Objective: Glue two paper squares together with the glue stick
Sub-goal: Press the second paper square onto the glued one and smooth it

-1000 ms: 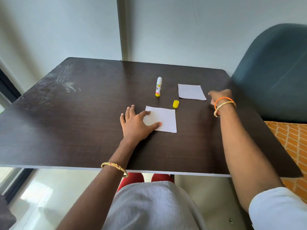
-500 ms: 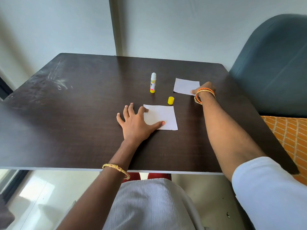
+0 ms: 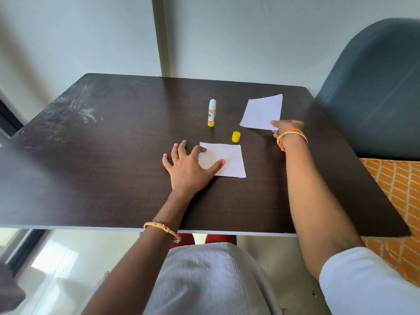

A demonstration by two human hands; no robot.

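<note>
Left hand [image 3: 188,171] flat, splayed, pinning near square [image 3: 223,160] mid-table [image 3: 113,178] for alignment. Right hand [image 3: 285,129] pinches second square [image 3: 262,112] corner, lifted near far-right edge. Glue stick [image 3: 211,113] uncapped, upright; cap [image 3: 236,136] beside.

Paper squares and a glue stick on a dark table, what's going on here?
A person is gluing two paper squares. The left hand lies flat, pinning the near paper square to the table. The right hand pinches a corner of the second square and has it tilted up off the table. The glue stick stands upright and uncapped, with its yellow cap lying apart beside it. The squares are not yet joined.
</note>
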